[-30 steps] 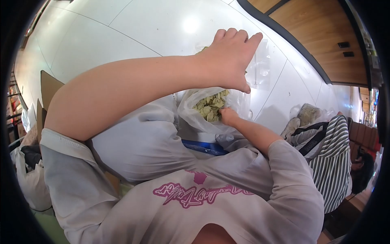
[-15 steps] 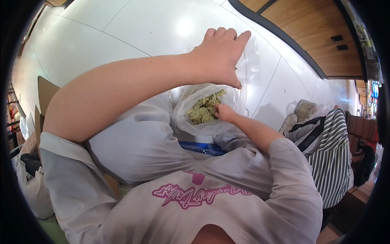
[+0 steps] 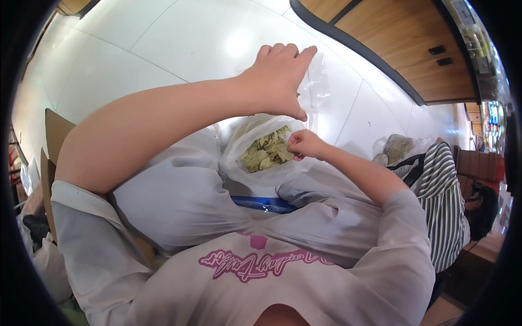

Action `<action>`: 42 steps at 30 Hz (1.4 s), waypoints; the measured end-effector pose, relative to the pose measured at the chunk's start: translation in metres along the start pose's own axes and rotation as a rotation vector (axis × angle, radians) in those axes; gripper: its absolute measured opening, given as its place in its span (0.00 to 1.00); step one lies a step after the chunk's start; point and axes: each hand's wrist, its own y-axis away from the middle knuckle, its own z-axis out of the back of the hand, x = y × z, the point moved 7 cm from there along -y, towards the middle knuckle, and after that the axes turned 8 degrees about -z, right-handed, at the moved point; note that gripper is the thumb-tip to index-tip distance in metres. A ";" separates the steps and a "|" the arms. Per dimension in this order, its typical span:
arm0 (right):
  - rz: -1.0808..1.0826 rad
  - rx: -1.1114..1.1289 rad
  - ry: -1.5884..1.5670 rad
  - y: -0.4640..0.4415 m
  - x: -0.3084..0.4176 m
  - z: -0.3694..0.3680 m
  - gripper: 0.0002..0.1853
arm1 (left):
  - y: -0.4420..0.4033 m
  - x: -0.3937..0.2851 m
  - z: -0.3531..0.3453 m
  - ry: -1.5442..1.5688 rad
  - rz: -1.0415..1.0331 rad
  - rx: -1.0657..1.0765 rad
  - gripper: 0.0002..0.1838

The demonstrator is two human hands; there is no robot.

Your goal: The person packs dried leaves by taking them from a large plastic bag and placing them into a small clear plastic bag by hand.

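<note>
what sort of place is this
Probably a shop, though I can't be sure: there are colourful goods crowded at the right edge, too small to identify, plus a long wood-fronted cabinet and a pale tiled floor.

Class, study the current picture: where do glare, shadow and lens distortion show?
Head view: bright glare on the white tiled floor near the left hand; same head view: a soft grey shadow on the floor beyond the right forearm; head view again: black rounded corners and a bowed edge on the wooden cabinet, likely lens distortion.
</note>
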 end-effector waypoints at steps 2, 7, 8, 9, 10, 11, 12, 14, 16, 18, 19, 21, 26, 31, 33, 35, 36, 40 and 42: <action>0.121 -0.014 0.061 0.072 0.055 0.010 0.05 | -0.001 0.001 0.009 -0.004 0.006 -0.058 0.63; 0.661 -0.140 -0.104 0.287 0.168 0.007 0.07 | -0.008 0.005 0.030 -0.007 0.023 -0.169 0.63; 0.841 -0.181 -0.069 0.320 0.179 0.002 0.09 | -0.011 0.005 0.036 -0.006 0.030 -0.194 0.63; 0.961 -0.159 -0.033 0.342 0.187 0.000 0.10 | -0.013 0.004 0.039 0.004 0.069 -0.150 0.63; 1.055 -0.031 0.010 0.351 0.194 -0.005 0.10 | -0.014 0.001 0.038 0.001 0.052 -0.141 0.63; 1.124 0.123 0.060 0.358 0.199 -0.012 0.12 | -0.014 -0.001 0.040 -0.001 0.042 -0.174 0.63; 1.142 0.207 0.070 0.362 0.196 -0.019 0.13 | -0.014 -0.003 0.043 -0.003 0.034 -0.203 0.64; 1.101 0.195 0.010 0.365 0.185 -0.033 0.18 | -0.014 -0.009 0.043 -0.015 -0.001 -0.224 0.64; 1.271 0.016 -0.244 0.370 0.187 -0.042 0.15 | -0.011 -0.016 0.047 -0.020 -0.027 -0.259 0.64; 1.435 -0.170 -0.484 0.382 0.181 -0.023 0.12 | -0.010 -0.018 0.050 0.059 0.027 -0.196 0.61; 1.289 -0.038 -0.296 0.382 0.179 -0.020 0.15 | -0.011 -0.019 0.050 0.060 0.030 -0.191 0.61; 1.133 0.101 -0.120 0.378 0.174 -0.021 0.20 | -0.009 -0.018 0.049 0.082 0.047 -0.198 0.61; 1.269 0.235 -0.187 0.361 0.180 -0.024 0.17 | -0.014 -0.010 0.041 0.104 0.054 -0.171 0.61; 1.239 0.432 -0.104 0.347 0.182 -0.010 0.16 | -0.016 -0.007 0.039 0.095 0.029 -0.181 0.61; 1.094 0.014 -0.064 0.334 0.179 0.017 0.15 | -0.016 -0.007 0.040 0.130 0.055 -0.122 0.61; 0.898 -0.457 -0.265 0.303 0.169 0.043 0.11 | -0.015 -0.006 0.038 0.106 0.005 -0.117 0.61; 0.825 -0.558 -0.351 0.285 0.165 0.056 0.09 | -0.015 -0.007 0.036 0.093 -0.047 -0.112 0.61; 0.718 -0.533 -0.461 0.239 0.156 0.082 0.08 | -0.011 -0.011 0.024 0.082 -0.124 -0.075 0.63; 0.656 -0.479 -0.452 0.226 0.156 0.081 0.09 | -0.009 -0.014 0.021 0.099 -0.101 -0.045 0.63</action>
